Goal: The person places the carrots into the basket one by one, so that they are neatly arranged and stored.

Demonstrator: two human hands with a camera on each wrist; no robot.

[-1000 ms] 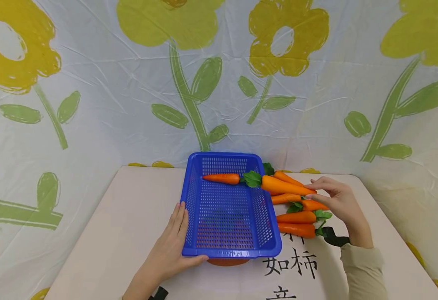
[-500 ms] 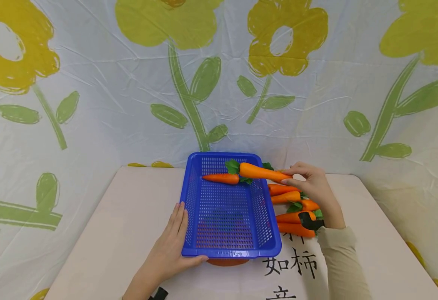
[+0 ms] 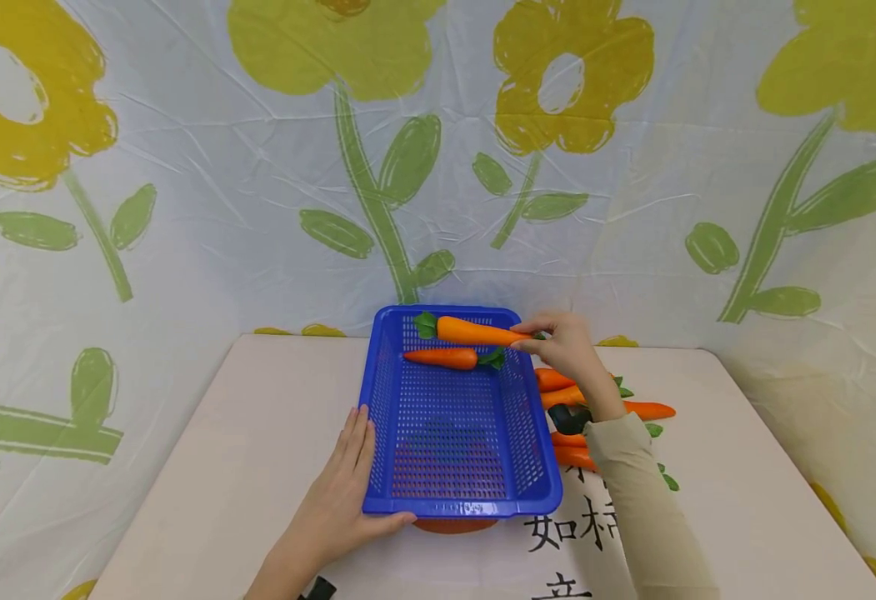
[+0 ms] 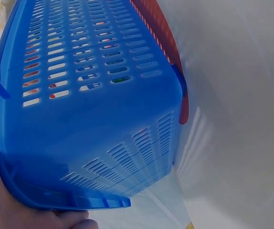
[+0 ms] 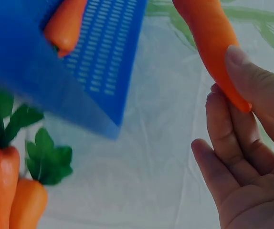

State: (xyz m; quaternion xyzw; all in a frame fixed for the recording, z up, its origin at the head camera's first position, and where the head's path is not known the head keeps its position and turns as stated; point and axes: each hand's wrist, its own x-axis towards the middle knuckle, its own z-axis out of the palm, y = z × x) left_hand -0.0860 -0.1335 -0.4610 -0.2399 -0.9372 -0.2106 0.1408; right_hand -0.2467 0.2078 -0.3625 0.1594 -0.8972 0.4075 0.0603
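A blue plastic basket (image 3: pixel 462 507) with slotted walls stands in the middle of the table. My left hand (image 3: pixel 336 483) rests against its near-left corner, straight fingers along the left side and thumb at the front rim. In the left wrist view that hand skirts the basket's rim (image 4: pixel 13 181). Over the basket's far part, my right hand (image 3: pixel 563 343) pinches an orange carrot (image 3: pixel 475 332) by its thin tip, green leaves pointing left. The right wrist view shows thumb and fingers on the carrot's tapered end (image 5: pixel 218 57). Another carrot (image 3: pixel 441 358) lies inside the basket, near the far end.
Several more carrots (image 3: pixel 651 410) lie right of the basket, partly hidden by my right forearm. Beneath the basket a reddish object (image 3: pixel 454 526) sticks out at the front. Black written characters (image 3: pixel 550 533) mark the tabletop. A flower-print cloth (image 3: pixel 272 275) hangs behind the table.
My right hand has carried the carrot left, from above the carrots on the right to over the basket's far end. My left hand and the basket stay in place.
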